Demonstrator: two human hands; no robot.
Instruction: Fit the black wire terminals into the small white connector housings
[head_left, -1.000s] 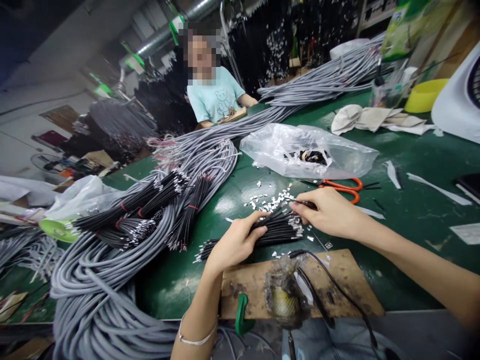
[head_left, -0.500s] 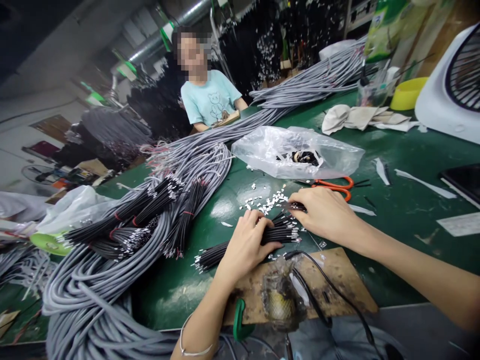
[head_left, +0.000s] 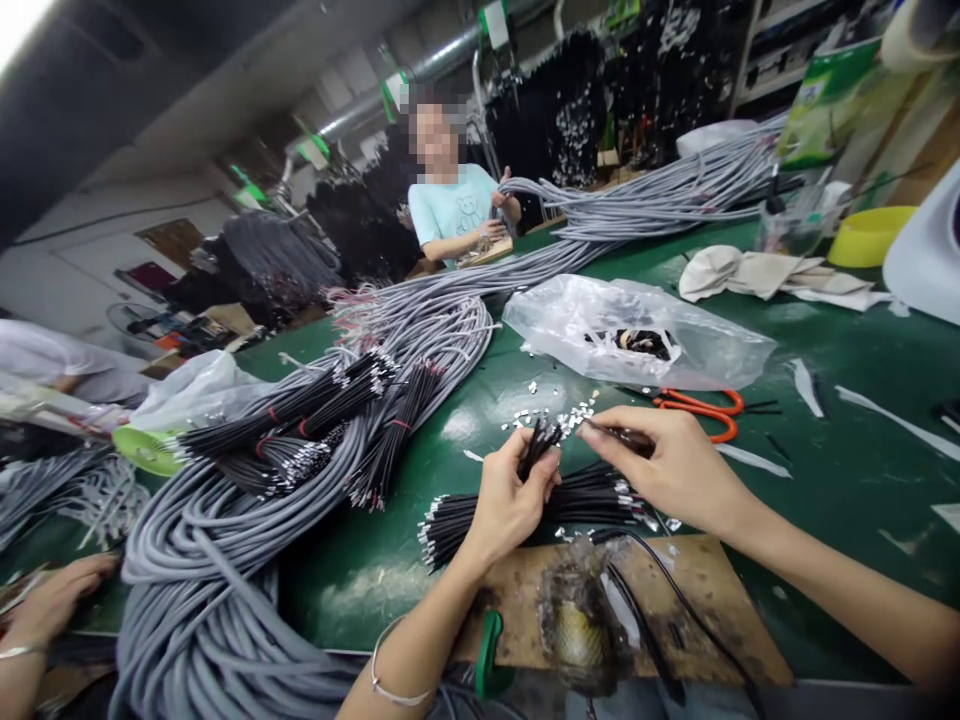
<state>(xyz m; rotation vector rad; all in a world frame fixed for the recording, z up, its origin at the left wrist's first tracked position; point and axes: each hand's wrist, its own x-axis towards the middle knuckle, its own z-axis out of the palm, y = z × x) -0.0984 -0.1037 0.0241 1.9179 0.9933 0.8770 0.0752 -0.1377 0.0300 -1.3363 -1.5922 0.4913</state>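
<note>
Orange scissors [head_left: 701,408] lie beside a plastic bag [head_left: 637,325], near grey cables [head_left: 420,320].

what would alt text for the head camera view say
The left hand pinches up a few short black wires from a loose bundle on a green table, while the right hand grips a thin dark tool. Grey cable coils and orange scissors lie nearby.

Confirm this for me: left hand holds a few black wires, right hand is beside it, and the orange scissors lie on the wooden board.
Not quite. The head view shows the orange scissors lying on the green table, beyond the right hand, not on the wooden board. The left hand does hold a few black wires.
</note>
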